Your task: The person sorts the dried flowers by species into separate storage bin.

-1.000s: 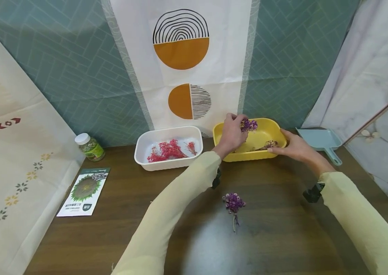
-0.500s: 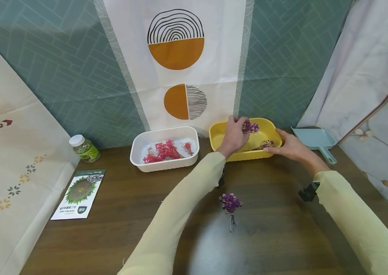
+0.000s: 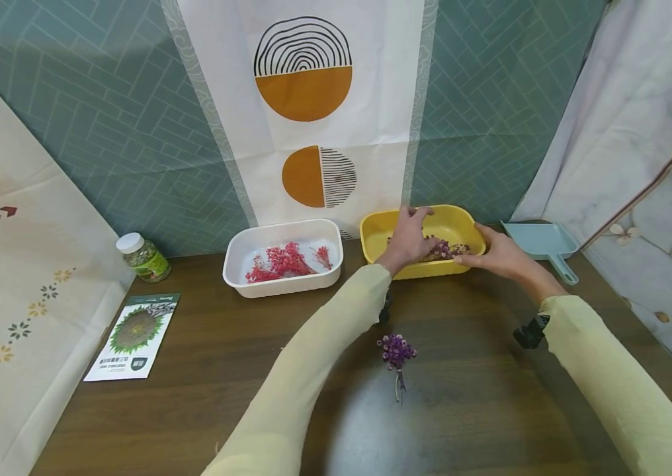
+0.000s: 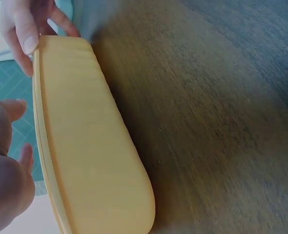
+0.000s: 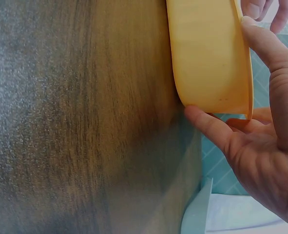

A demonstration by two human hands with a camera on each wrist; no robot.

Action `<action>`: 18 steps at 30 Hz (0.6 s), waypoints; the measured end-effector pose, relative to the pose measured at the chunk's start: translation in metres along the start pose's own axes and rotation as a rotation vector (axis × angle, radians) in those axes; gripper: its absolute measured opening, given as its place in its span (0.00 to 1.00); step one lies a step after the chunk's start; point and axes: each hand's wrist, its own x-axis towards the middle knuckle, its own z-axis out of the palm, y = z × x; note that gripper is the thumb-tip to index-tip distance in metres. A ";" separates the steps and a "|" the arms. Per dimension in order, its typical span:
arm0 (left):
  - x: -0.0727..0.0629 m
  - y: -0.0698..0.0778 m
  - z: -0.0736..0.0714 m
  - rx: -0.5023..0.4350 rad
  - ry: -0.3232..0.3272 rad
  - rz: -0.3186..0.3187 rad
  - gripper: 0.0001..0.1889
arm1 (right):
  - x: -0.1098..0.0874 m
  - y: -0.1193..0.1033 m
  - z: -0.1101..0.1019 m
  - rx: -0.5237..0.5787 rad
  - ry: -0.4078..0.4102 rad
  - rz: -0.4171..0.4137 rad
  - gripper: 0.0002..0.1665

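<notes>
A yellow plastic bin stands at the back of the table with purple dried flowers lying inside. Over its left part, my left hand has thumb and fingers spread apart, and nothing shows between them. My right hand holds the bin's right end; in the right wrist view its thumb lies at the rim and its fingers reach round the end wall. A small bunch of purple dried flowers, stems toward me, lies on the table in front of the bin.
Left of the yellow bin stands a white bin with red dried flowers. Farther left are a white-capped jar and a sunflower seed packet. A light-blue dustpan lies at the right. Patterned cloth hangs behind.
My left hand has let go of the purple flowers it was holding, and they now lie in the yellow bin. The right hand keeps its hold. The head view has shifted slightly.
</notes>
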 end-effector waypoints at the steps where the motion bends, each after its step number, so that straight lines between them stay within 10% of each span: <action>1: -0.001 -0.001 -0.001 0.002 -0.003 0.005 0.32 | 0.000 0.000 0.000 -0.002 0.000 0.001 0.69; 9: -0.016 -0.002 -0.015 -0.051 0.042 0.042 0.29 | -0.001 -0.005 -0.002 0.020 -0.008 0.009 0.71; 18: -0.062 0.005 -0.032 -0.087 0.076 0.139 0.28 | -0.001 -0.001 -0.001 0.011 0.001 -0.002 0.69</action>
